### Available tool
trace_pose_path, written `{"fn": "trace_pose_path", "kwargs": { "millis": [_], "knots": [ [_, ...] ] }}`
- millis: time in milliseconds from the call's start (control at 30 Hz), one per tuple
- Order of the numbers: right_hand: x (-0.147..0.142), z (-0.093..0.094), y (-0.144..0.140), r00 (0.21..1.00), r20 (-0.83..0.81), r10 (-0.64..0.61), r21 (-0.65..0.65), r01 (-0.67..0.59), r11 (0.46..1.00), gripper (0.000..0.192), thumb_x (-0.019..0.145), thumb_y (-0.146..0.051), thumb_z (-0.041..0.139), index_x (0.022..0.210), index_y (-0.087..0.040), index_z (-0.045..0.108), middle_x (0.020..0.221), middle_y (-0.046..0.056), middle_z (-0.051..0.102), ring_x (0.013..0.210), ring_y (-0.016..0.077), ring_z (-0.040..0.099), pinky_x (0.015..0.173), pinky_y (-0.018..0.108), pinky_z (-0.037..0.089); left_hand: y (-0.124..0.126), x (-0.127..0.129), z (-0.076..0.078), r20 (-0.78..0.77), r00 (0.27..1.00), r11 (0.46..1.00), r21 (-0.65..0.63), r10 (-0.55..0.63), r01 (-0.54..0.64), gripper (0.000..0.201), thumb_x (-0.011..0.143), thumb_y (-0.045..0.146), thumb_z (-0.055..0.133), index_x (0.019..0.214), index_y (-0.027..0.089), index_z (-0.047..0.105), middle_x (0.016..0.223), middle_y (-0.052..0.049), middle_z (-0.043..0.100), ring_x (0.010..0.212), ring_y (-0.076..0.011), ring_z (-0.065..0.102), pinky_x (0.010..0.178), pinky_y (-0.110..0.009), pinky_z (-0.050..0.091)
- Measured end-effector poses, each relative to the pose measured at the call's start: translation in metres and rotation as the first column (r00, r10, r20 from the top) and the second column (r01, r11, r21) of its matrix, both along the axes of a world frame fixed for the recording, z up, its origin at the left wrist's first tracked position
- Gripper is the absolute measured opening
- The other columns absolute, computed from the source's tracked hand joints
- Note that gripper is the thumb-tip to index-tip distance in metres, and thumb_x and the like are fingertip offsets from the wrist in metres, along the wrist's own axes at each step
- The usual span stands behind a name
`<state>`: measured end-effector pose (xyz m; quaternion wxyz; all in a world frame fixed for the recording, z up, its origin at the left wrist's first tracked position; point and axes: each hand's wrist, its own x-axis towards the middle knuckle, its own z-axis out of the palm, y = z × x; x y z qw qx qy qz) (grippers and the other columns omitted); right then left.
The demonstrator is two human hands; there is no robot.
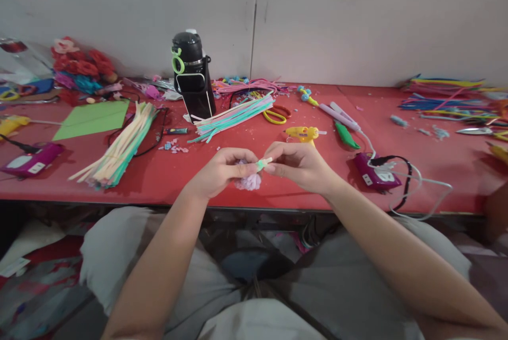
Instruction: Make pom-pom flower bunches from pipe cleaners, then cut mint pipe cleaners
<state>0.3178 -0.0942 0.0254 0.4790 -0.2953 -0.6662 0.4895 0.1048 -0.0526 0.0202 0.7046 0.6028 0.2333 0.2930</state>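
Note:
Just above the front edge of the red table, my left hand (222, 172) pinches a fluffy lavender pipe-cleaner flower (248, 181) with its thumb and fingers. A mint-green and cream stem piece (262, 163) sticks out of it toward the right. At that cream tip my right hand (298, 164) is closed, thumb and forefinger pressed together on the end. The fingers hide part of the flower. Behind my right hand, a yellow glue gun (304, 132) lies on its side.
Bundles of pipe cleaners (123, 149) lie left and behind. A black bottle (194, 78) stands at the back. Purple power strips (375, 172) with cables sit at both sides. A lilac hair straightener (341, 116), yellow-handled scissors (275, 115) and a green sheet (93, 119) are on the red table (309, 195).

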Motion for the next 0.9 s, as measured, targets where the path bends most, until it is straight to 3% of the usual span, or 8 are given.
{"fn": "trace_pose_path", "kwargs": {
  "millis": [333, 467, 533, 633, 700, 833, 900],
  "knots": [
    [0.003, 0.001, -0.001, 0.997, 0.04, 0.066, 0.019, -0.066, 0.998, 0.011, 0.085, -0.028, 0.079, 0.087, -0.019, 0.073, 0.089, 0.004, 0.069, 0.081, 0.0148, 0.065, 0.075, 0.031, 0.054, -0.002, -0.002, 0.0, -0.071, 0.993, 0.996, 0.008, -0.093, 0.094, 0.035, 0.081, 0.046, 0.076, 0.074, 0.013, 0.069, 0.063, -0.003, 0.065, 0.051, -0.0098, 0.054, 0.048, -0.022, 0.039],
    [0.011, 0.008, 0.0, 0.97, 0.187, 0.157, -0.048, -0.15, 0.987, 0.017, 0.082, -0.032, 0.08, 0.086, -0.018, 0.072, 0.088, 0.004, 0.068, 0.08, 0.015, 0.065, 0.074, 0.029, 0.052, -0.004, -0.003, 0.007, -0.197, 0.968, 0.986, 0.038, -0.153, 0.164, 0.031, 0.079, 0.043, 0.076, 0.076, 0.012, 0.071, 0.059, -0.002, 0.063, 0.049, -0.0101, 0.053, 0.048, -0.023, 0.039],
    [0.017, 0.014, 0.003, 0.911, 0.346, 0.225, -0.132, -0.19, 0.973, 0.02, 0.081, -0.034, 0.079, 0.089, -0.017, 0.072, 0.086, 0.003, 0.07, 0.077, 0.014, 0.064, 0.07, 0.027, 0.05, -0.005, -0.002, 0.012, -0.289, 0.938, 0.975, 0.055, -0.19, 0.215, 0.03, 0.079, 0.041, 0.075, 0.078, 0.012, 0.072, 0.06, -0.002, 0.062, 0.05, -0.0106, 0.053, 0.05, -0.023, 0.041],
    [0.023, 0.022, 0.008, 0.75, 0.559, 0.353, -0.266, -0.242, 0.933, 0.024, 0.08, -0.039, 0.079, 0.09, -0.018, 0.073, 0.08, 0.001, 0.072, 0.072, 0.0137, 0.063, 0.066, 0.025, 0.047, -0.009, 0.001, 0.019, -0.43, 0.871, 0.942, 0.119, -0.235, 0.313, 0.029, 0.078, 0.041, 0.076, 0.079, 0.012, 0.072, 0.063, -0.002, 0.063, 0.057, -0.0111, 0.055, 0.056, -0.023, 0.042],
    [0.024, 0.026, 0.009, 0.658, 0.661, 0.361, -0.29, -0.22, 0.932, 0.022, 0.08, -0.038, 0.077, 0.086, -0.018, 0.073, 0.078, 0.001, 0.073, 0.072, 0.0146, 0.065, 0.065, 0.024, 0.046, -0.013, 0.005, 0.021, -0.52, 0.823, 0.912, 0.181, -0.23, 0.369, 0.028, 0.078, 0.041, 0.075, 0.078, 0.013, 0.072, 0.066, -0.002, 0.065, 0.062, -0.0115, 0.056, 0.06, -0.022, 0.042],
    [0.014, 0.033, 0.0, 0.507, 0.849, 0.148, -0.125, -0.08, 0.989, 0.006, 0.08, -0.021, 0.068, 0.079, -0.019, 0.073, 0.083, 0.002, 0.075, 0.075, 0.0156, 0.066, 0.065, 0.025, 0.042, -0.02, 0.013, 0.017, -0.654, 0.751, 0.874, 0.307, -0.093, 0.376, 0.024, 0.082, 0.038, 0.069, 0.076, 0.015, 0.072, 0.072, -0.003, 0.07, 0.069, -0.0139, 0.06, 0.064, -0.023, 0.042],
    [0.007, 0.036, -0.007, 0.44, 0.897, 0.029, -0.021, -0.023, 1.0, 0.014, 0.08, -0.014, 0.061, 0.077, -0.02, 0.073, 0.082, 0.002, 0.075, 0.073, 0.0157, 0.063, 0.062, 0.026, 0.038, -0.022, 0.016, 0.012, -0.682, 0.731, 0.868, 0.375, 0.02, 0.326, 0.023, 0.082, 0.036, 0.067, 0.073, 0.015, 0.071, 0.069, -0.003, 0.07, 0.067, -0.0152, 0.06, 0.062, -0.025, 0.041]
  ]
}}
